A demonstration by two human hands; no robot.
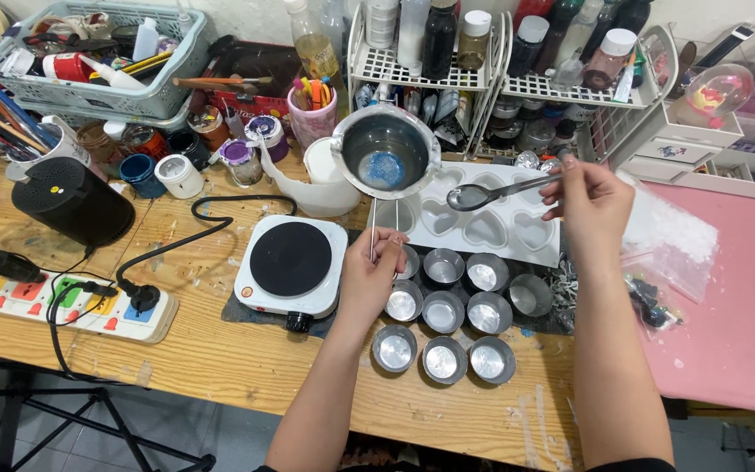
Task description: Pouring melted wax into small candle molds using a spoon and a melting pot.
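My left hand [376, 267] is closed around the thin handle of the small metal melting pot [385, 151], holding it up above the counter [220, 350] between the white hot plate [291, 262] and the white heart mould [482, 214]; my right hand [592, 197] pinches the end of a metal spoon [482, 194], its bowl just beside the pot's rim; I judge it best to keep the handle level and my wrist steady, and bring the spoon in slowly so nothing slops; the pot holds only a small blue patch at its bottom; the round metal cups [443, 306] below look bare inside; the heart hollows seem unfilled.
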